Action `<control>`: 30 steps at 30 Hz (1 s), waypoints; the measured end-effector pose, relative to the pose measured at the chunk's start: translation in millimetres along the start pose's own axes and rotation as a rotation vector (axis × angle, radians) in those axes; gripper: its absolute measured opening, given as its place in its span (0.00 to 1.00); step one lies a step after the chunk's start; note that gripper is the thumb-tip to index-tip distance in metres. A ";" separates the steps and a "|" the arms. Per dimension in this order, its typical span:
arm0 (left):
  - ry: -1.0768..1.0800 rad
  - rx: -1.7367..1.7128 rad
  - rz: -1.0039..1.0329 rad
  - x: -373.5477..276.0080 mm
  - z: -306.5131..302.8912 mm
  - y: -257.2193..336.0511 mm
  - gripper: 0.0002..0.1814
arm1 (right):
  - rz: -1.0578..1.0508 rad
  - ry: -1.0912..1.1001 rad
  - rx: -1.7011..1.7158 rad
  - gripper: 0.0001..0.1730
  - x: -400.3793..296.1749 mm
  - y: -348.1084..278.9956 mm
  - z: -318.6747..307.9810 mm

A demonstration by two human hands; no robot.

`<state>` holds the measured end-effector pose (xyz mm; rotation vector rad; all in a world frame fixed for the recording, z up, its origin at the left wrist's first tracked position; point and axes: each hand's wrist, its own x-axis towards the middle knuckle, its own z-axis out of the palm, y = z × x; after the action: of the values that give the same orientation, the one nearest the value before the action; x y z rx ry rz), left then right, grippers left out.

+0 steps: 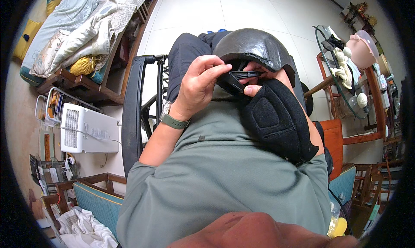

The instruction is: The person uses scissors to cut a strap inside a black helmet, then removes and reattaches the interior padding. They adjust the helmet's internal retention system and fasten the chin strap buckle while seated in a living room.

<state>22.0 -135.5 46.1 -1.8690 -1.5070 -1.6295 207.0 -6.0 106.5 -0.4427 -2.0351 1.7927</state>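
A glossy black helmet shell point(256, 46) rests on my lap with its rough inner edge towards me. My left hand point(201, 82), with a watch on a green strap point(175, 120), pinches the end of a black plastic strip point(231, 80) below the shell's edge. Partly hidden under the shell, my right hand point(253, 90) grips the same black plastic piece from the other side, thumb towards me. A black fabric helmet liner point(275, 118) with stitched pads hangs over my right forearm, against my shirt. Where the strip joins the helmet is hidden.
I sit in a chair with a black armrest point(131, 115) at my left. A white appliance point(89, 128) stands beyond it, near a wooden bed point(81, 80) with bedding. On the right is a glass-topped table point(350, 102) bearing a pink container point(363, 50).
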 end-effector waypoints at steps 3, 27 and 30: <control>-0.027 0.020 0.038 -1.9 0.3 -4.9 0.16 | 0.024 0.009 0.059 0.25 -2.4 0.4 2.1; 0.019 -0.005 0.133 -5.9 7.2 -12.7 0.20 | 0.112 0.093 0.128 0.18 -13.0 -11.8 18.4; -0.025 0.035 0.112 -4.7 4.9 -10.4 0.18 | 0.044 0.107 0.163 0.16 -13.8 -10.0 17.1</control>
<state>17.4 -129.8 36.0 -1.9259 -1.4035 -1.5262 211.0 -28.8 113.5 -0.5253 -1.8048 1.9005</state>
